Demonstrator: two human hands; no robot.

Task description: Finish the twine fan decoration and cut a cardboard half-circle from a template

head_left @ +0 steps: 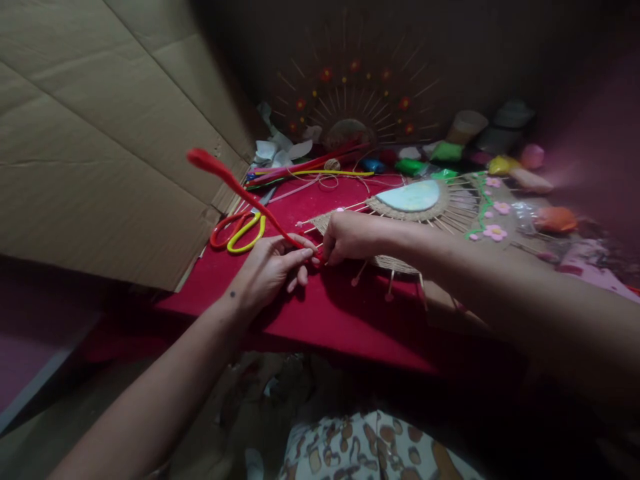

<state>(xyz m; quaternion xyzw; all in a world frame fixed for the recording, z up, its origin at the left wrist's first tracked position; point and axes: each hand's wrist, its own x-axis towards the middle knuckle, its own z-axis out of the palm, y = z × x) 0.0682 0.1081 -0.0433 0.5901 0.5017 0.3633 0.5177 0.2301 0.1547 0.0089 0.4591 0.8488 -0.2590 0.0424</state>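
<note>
Between the thumb and fingers of my left hand (273, 270) is a red pipe cleaner (243, 193), its long looped end rising up to the left. My right hand (350, 237) pinches the other end of it, close beside the left fingertips. Just past my right hand lies a fan-shaped craft (455, 207) of sticks and twine, with a pale blue half-round (413, 195) at its centre and pink clay flowers (495, 232) along a green line. My right forearm covers part of it.
Scissors (246, 233) with red and yellow handles lie left of my hands. More pipe cleaners (320, 172) and coloured clay packets (410, 167) are behind. A large cardboard sheet (125, 133) stands at left; another stick fan (350, 100) leans at the back. The red tabletop (345, 333) ends near me.
</note>
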